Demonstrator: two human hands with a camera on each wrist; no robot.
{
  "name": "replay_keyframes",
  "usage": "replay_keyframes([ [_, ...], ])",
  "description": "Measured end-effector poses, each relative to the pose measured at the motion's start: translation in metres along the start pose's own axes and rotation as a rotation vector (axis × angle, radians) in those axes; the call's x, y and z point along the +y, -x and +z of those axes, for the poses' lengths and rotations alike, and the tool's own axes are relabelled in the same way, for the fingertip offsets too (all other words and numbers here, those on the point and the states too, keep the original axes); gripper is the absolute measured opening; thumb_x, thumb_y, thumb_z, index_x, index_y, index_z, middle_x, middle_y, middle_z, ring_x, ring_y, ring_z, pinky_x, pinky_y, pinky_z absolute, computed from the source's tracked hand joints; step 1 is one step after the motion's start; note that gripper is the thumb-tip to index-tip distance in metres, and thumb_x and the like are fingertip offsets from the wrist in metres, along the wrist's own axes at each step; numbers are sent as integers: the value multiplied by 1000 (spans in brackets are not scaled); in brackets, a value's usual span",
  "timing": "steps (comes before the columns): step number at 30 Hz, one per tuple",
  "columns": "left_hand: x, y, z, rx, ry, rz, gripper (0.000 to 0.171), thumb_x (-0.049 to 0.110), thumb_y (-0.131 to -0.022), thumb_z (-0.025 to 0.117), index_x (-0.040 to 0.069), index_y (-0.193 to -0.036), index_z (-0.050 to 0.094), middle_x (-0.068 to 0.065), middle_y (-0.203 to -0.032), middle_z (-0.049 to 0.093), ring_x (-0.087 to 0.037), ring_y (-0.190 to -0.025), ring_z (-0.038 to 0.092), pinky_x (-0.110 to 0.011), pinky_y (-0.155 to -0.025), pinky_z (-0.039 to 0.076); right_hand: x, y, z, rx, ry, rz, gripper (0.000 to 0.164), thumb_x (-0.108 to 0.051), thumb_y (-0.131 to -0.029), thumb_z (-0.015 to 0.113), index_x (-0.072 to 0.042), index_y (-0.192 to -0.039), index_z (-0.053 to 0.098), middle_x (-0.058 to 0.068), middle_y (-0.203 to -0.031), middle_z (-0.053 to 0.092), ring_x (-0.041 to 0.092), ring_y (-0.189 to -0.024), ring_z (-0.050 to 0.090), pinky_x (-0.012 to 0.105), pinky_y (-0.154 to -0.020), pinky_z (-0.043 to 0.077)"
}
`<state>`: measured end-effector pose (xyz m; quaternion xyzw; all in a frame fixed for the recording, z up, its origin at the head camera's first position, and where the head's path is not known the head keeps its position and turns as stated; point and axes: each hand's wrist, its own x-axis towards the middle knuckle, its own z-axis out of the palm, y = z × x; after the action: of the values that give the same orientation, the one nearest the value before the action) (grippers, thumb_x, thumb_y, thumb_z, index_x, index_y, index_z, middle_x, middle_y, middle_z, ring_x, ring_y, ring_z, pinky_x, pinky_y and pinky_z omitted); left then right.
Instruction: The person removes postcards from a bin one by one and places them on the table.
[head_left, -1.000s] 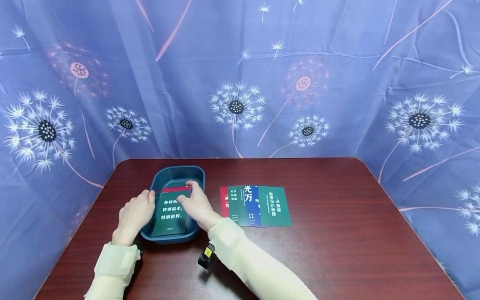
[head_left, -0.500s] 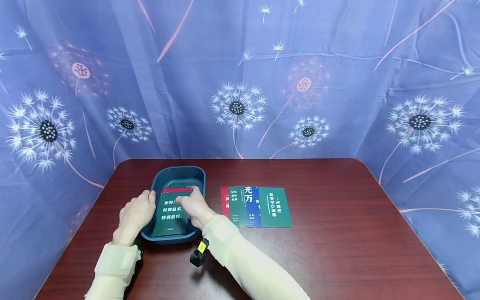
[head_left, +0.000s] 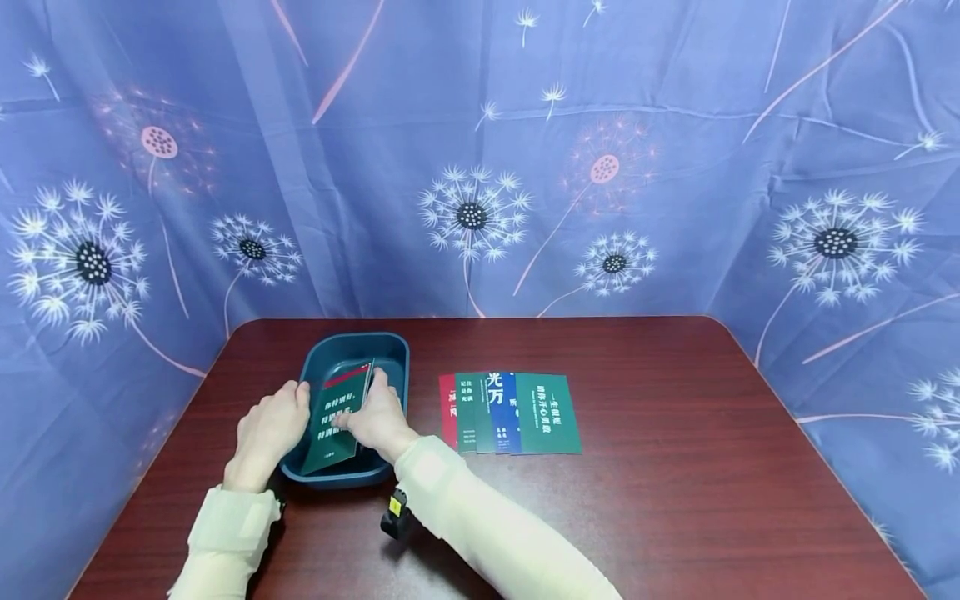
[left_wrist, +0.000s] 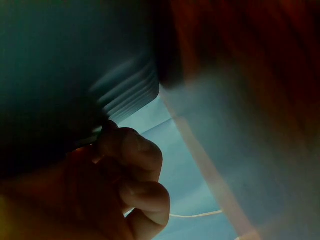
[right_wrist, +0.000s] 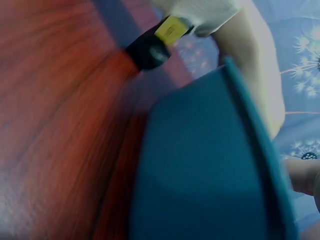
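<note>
In the head view my hands were apart: my left hand (head_left: 267,425) gripped the left rim of the blue tub (head_left: 339,481) on the counter (head_left: 675,467), I think so it wouldn't slide, and my right hand (head_left: 381,417) pinched a green card (head_left: 333,417) by its right side, tilted inside the tub. Other cards (head_left: 510,414) lay overlapping to the right, maybe so a bit of each showed. In the left wrist view my bent fingers (left_wrist: 142,150) were by the tub's dark side; in the right wrist view its wall looked big and no card showed.
</note>
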<state>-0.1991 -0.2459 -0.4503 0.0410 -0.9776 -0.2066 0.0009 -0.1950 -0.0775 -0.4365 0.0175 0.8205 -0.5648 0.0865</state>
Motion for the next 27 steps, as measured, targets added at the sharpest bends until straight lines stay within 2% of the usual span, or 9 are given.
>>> replay_keyframes([
  [4, 0, 1, 0, -4, 1, -2, 48, 38, -106, 25, 0, -109, 54, -29, -95, 61, -46, -82, 59, -58, -65, 44, 1, -1, 3, 17, 109, -12, 66, -5, -75, 84, -8, -127, 44, 5, -88, 61, 17, -81, 61, 31, -72, 53],
  [7, 0, 1, 0, -6, 2, -3, 48, 38, -106, 25, -1, -110, 54, -29, -96, 61, -46, -83, 59, -58, -66, 44, 1, 0, 3, 27, 169, -17, 51, -6, -78, 80, -9, -118, 48, 2, -79, 58, 15, -77, 61, 30, -70, 51],
  [12, 0, 1, -1, 1, 1, -4, 48, 38, -106, 25, -1, -110, 54, -28, -94, 61, -44, -81, 59, -57, -65, 44, -2, 4, 0, 12, 186, -47, 35, -9, -87, 71, -8, -116, 52, 2, -78, 58, 13, -75, 60, 28, -68, 50],
  [16, 0, 1, -1, 6, 2, 1, 48, 38, -106, 25, -1, -108, 54, -25, -89, 60, -42, -77, 59, -56, -62, 44, -4, 5, -7, -22, 162, -107, 25, -9, -92, 65, -4, -114, 55, 3, -77, 62, 9, -65, 62, 26, -60, 51],
  [20, 0, 2, -2, 3, 4, 5, 49, 39, -106, 24, 0, -108, 54, -25, -89, 60, -42, -78, 59, -56, -63, 44, -6, 5, -16, -65, 73, -137, 6, -8, -95, 61, -4, -93, 57, 4, -69, 61, 11, -49, 62, 31, -49, 54],
  [23, 0, 2, -2, -2, 5, 2, 50, 39, -106, 24, -1, -111, 54, -28, -93, 60, -45, -81, 59, -57, -64, 43, -6, 6, -25, -61, 86, -170, 21, -10, -96, 60, -7, -76, 55, 2, -62, 57, 10, -44, 60, 30, -46, 52],
  [27, 0, 2, -2, 5, 2, 6, 52, 40, -106, 23, -1, -113, 54, -29, -96, 60, -46, -85, 59, -58, -65, 43, -7, 6, -37, -6, 198, -253, 27, -14, -94, 62, -12, -68, 56, -4, -59, 55, 7, -52, 54, 23, -47, 44],
])
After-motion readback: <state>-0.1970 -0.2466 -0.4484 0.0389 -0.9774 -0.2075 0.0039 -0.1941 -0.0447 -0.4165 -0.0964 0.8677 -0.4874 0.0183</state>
